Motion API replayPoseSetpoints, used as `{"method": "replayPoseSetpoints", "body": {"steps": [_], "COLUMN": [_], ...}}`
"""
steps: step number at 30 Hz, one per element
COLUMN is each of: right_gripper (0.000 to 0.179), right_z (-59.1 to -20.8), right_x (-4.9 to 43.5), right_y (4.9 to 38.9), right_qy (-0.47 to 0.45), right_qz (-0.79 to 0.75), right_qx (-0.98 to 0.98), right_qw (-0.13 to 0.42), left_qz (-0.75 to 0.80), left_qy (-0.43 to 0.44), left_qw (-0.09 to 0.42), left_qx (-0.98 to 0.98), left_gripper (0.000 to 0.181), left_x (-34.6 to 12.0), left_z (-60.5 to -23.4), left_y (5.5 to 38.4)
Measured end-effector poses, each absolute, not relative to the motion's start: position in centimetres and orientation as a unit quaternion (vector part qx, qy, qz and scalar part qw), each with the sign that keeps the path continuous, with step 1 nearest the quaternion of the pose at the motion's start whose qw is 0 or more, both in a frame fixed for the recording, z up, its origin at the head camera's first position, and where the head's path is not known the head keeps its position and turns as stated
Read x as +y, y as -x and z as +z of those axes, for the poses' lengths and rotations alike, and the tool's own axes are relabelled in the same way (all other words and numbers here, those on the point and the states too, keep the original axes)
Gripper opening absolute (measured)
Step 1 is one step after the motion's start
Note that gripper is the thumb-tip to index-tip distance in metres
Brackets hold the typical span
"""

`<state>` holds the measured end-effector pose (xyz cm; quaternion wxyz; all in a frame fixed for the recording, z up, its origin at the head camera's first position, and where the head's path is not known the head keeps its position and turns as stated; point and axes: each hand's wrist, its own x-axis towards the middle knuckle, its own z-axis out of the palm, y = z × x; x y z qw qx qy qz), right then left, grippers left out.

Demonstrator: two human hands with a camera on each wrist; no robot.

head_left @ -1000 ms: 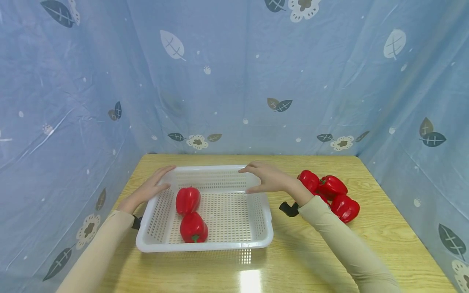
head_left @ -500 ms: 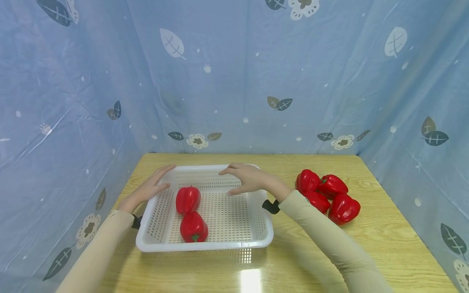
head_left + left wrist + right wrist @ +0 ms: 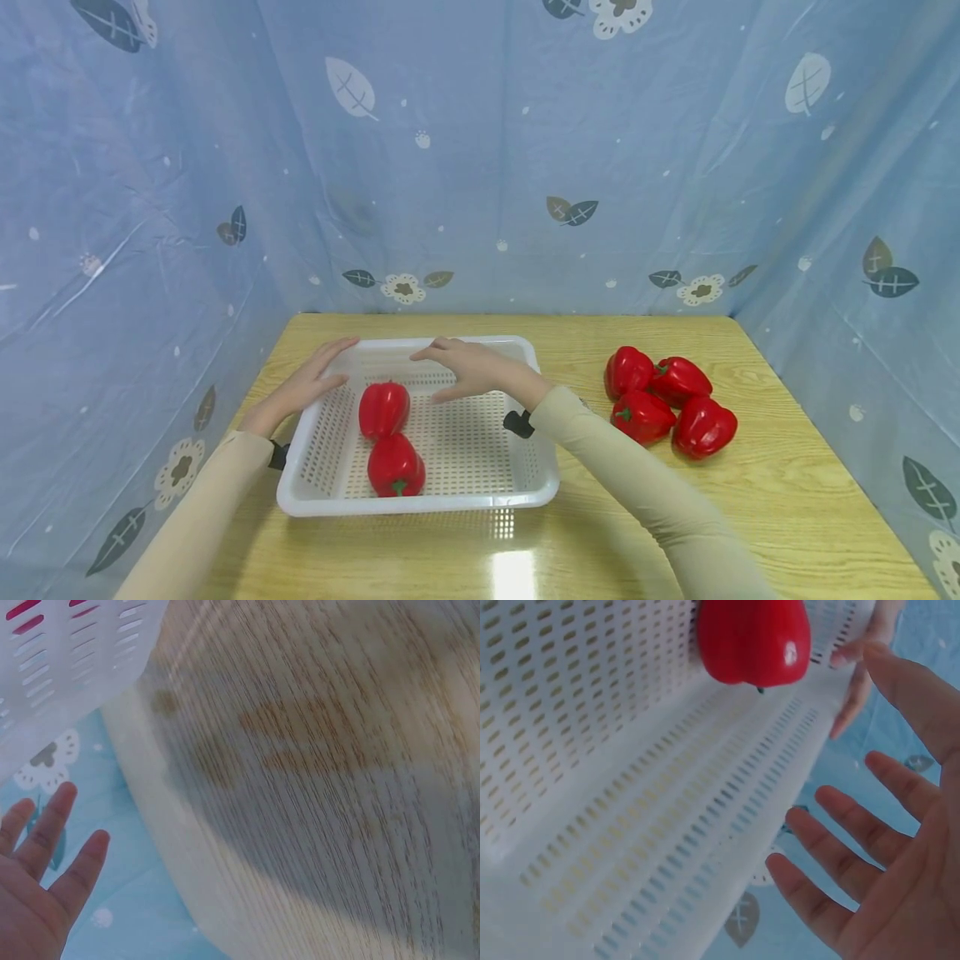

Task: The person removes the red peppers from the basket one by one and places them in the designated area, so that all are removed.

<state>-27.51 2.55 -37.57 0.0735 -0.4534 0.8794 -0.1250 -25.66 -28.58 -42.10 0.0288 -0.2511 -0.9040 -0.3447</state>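
Currently, the white plastic basket (image 3: 450, 504) holds 2 red bell peppers (image 3: 385, 410), left of middle; left hand (image 3: 302, 389) at its far-left corner, right hand (image 3: 474, 368) above, both loosely spread and empty.

1. The basket (image 3: 416, 502) is standing on the table (image 3: 600, 542), nearer the left edge than the right.
2. Inside, toward the basket's left wall, a rear pepper (image 3: 384, 411) is lying just behind a front pepper (image 3: 396, 467).
3. Four loose peppers (image 3: 642, 417) are lying in a cluster right of the basket, toward the table's right edge.
4. The left hand (image 3: 306, 383) is lying at the basket's far left corner.
5. The right hand (image 3: 476, 369) is hovering over the basket's far half.
6. The curtain (image 3: 465, 167) is hanging behind the table's far edge.
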Motion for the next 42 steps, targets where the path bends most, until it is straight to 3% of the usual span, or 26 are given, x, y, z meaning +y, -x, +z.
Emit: {"method": "replayPoseSetpoints", "body": {"steps": [10,16,23,42], "right_gripper": [0.072,0.073,0.073,0.082], "right_z": [-39.4,-40.4,-41.7,-43.7], "right_x": [-0.2,-1.5,-2.8,-5.2], "right_y": [28.1,28.3,29.1,28.5], "right_qy": [0.469,0.467,0.448,0.416], "right_qz": [-0.147,-0.176,-0.219,-0.205], "right_qx": [0.868,0.863,0.861,0.874], "right_qw": [0.067,0.079,0.104,0.141], "left_qz": [-0.349,-0.351,-0.342,-0.345], "left_qy": [0.244,0.244,0.240,0.243], "left_qw": [0.023,0.022,0.027,0.026], "left_qx": [-0.904,-0.904,-0.908,-0.906], "left_gripper": [0.057,0.058,0.061,0.060], "left_x": [-28.6,-28.6,-30.6,-30.5], "left_z": [-42.1,-42.1,-45.3,-45.3], "left_y": [25.6,25.6,28.1,28.0]}}
